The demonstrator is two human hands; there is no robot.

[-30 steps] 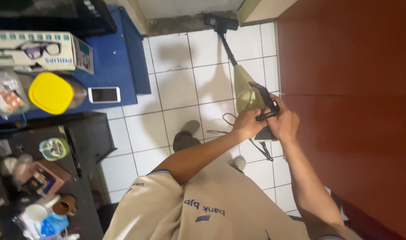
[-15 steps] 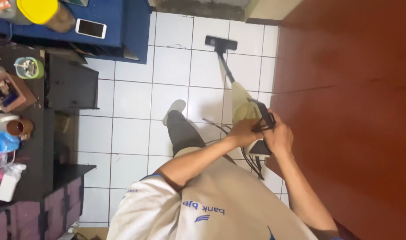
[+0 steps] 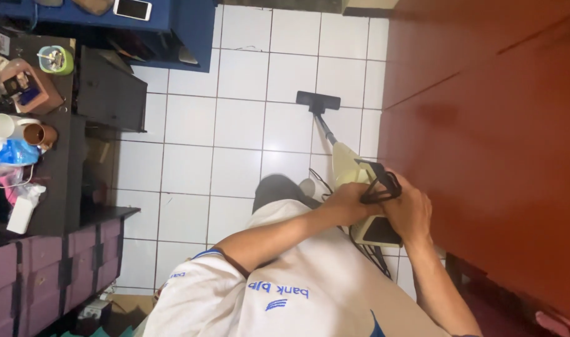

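Observation:
I hold an upright stick vacuum cleaner (image 3: 347, 170) with a pale yellow-green body and a black handle. My left hand (image 3: 345, 203) grips the black handle from the left. My right hand (image 3: 410, 211) wraps it from the right, over the top of the body. The thin black tube runs away from me to the black floor head (image 3: 318, 101), which rests flat on the white tiled floor (image 3: 235, 134). A black power cord (image 3: 367, 253) hangs down below my hands. My beige shirt fills the bottom of the view.
A red-brown wall or door (image 3: 491, 143) runs along the right side. To the left stand a dark desk (image 3: 60, 168) with cups and bags, purple drawers (image 3: 42, 274), and a blue table (image 3: 166, 19) with a white phone (image 3: 133, 9).
The vacuum's floor head has been drawn back toward me across the tiles. My view has shifted backward, so the blue table and the desk slid up and away. Both hands kept their grip.

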